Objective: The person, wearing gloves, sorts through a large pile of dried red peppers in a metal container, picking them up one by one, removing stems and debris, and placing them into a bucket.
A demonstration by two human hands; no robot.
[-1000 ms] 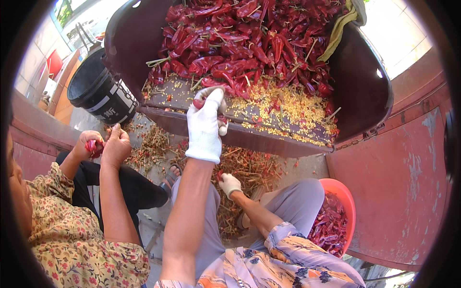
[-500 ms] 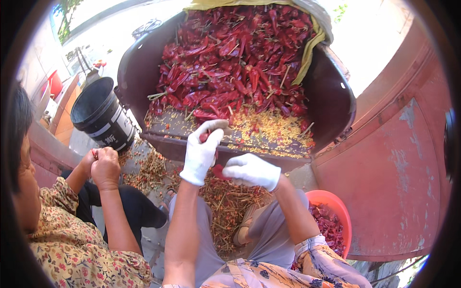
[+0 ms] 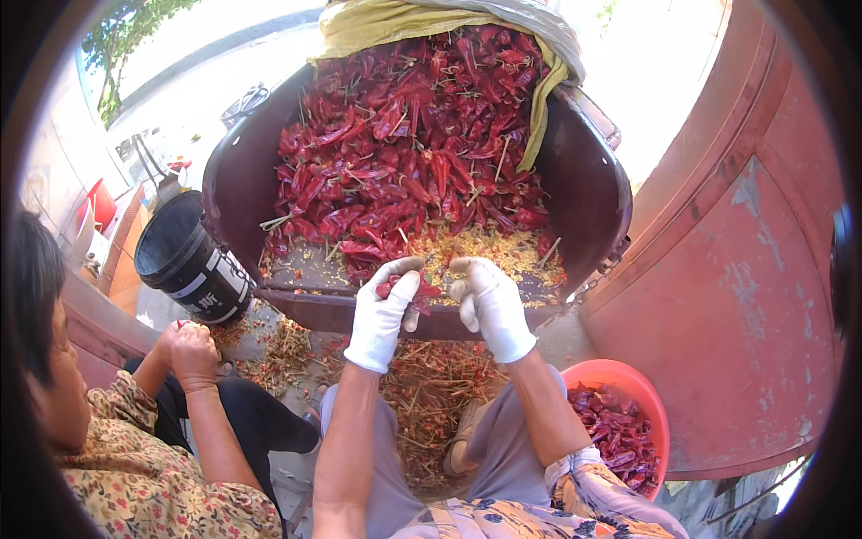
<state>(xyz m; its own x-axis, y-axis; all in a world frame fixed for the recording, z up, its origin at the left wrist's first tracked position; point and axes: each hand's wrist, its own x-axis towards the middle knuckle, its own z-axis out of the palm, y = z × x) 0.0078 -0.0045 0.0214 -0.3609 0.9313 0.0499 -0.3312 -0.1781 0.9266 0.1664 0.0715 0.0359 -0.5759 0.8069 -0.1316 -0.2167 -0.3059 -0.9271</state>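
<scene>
My left hand (image 3: 386, 310), in a white glove, is closed around dried red chili peppers (image 3: 427, 292) at the front lip of a dark metal trough (image 3: 314, 304). Part of the peppers is hidden by the fingers. To its right, my gloved right hand (image 3: 492, 301) is raised with bent fingers parted from the thumb; I see nothing in it. A small gap separates the two hands. Beyond them a large heap of dried red chilies (image 3: 395, 153) with pale stems fills the trough. Yellow seeds (image 3: 458, 247) are scattered along its near floor.
A co-worker's hands (image 3: 190, 352) hold something small and red at the left. Near them stands a black bucket (image 3: 184, 260). A red basin (image 3: 660, 418) of chilies sits by my right leg. Loose stems (image 3: 431, 404) cover the ground between my feet. A yellow sack (image 3: 395, 27) lies behind the heap.
My right hand has risen from below the trough's lip to beside my left hand; the red piece near its fingertips no longer shows. My left hand still holds chilies. The view has shifted.
</scene>
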